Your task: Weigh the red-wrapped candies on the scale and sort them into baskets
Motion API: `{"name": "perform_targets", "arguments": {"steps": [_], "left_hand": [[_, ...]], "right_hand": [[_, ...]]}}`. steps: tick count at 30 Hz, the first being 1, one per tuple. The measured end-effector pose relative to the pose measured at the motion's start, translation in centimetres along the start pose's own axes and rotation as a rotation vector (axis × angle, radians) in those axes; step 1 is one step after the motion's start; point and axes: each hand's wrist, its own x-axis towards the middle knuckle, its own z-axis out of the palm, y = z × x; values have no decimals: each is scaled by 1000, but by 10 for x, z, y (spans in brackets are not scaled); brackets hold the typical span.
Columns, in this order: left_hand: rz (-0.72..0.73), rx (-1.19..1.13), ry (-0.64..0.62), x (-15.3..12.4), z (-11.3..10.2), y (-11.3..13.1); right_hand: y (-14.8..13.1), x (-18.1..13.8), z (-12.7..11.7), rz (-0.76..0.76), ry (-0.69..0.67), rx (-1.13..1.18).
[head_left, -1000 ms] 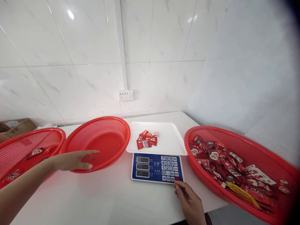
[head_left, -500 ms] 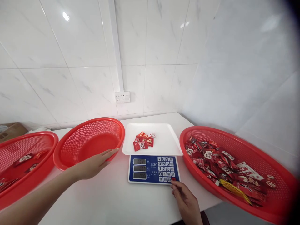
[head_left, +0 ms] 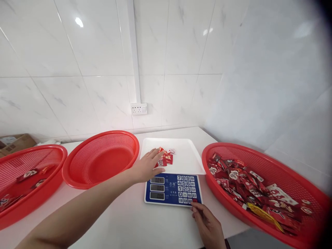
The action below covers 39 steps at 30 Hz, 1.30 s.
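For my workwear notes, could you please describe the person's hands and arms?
The left hand and its visible forearm are bare, with no glove, watch or sleeve showing. The right hand is ungloved too; a dark cuff edge shows at its wrist.

White socket [head_left: 139, 109] on tiled wall [head_left: 101, 45], below vertical conduit [head_left: 134, 52]; cardboard box [head_left: 22, 143] far left.

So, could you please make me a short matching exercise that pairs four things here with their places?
1. left hand
2. right hand
3. yellow packet
4. socket

A. in the right basket
B. over the tray, by red packets
C. on the wall
D. at the near edge of the scale

Pairs: 1-B, 2-D, 3-A, 4-C
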Motion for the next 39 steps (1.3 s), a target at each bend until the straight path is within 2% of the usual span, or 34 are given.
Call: {"name": "perform_targets", "arguments": {"steps": [3,6,12,17,20,24,27,29,32,36,39], "left_hand": [[-36,20,43,33,9,5],[-79,16,76,47,15,2],[-93,-62,135,45,21,-8],[-153,-122,231,44,22,-15],[-184,-135,309,42,9,-18],[-241,-105,401,24,-27,-37],[-312,-52,407,6,-50,-59],[-338,-17,385,0,-52,-69],[-281,0,312,9,-35,-64],[-75,-19,168,43,4,-31],[41,-20,99,68,24,-9]], "right_hand": [[2,-1,0,14,13,-7],[1,-1,0,14,33,-2],[-2,-1,2,-3,21,23],[-1,-1,1,-17,28,25],[-3,-1,1,-31,31,11],[-7,-1,0,-21,28,35],[-9,-1,0,-16,27,35],[-9,0,0,-17,19,26],[-7,1,0,-23,10,36],[-5,0,2,-13,25,74],[-6,-2,6,2,108,118]]}}
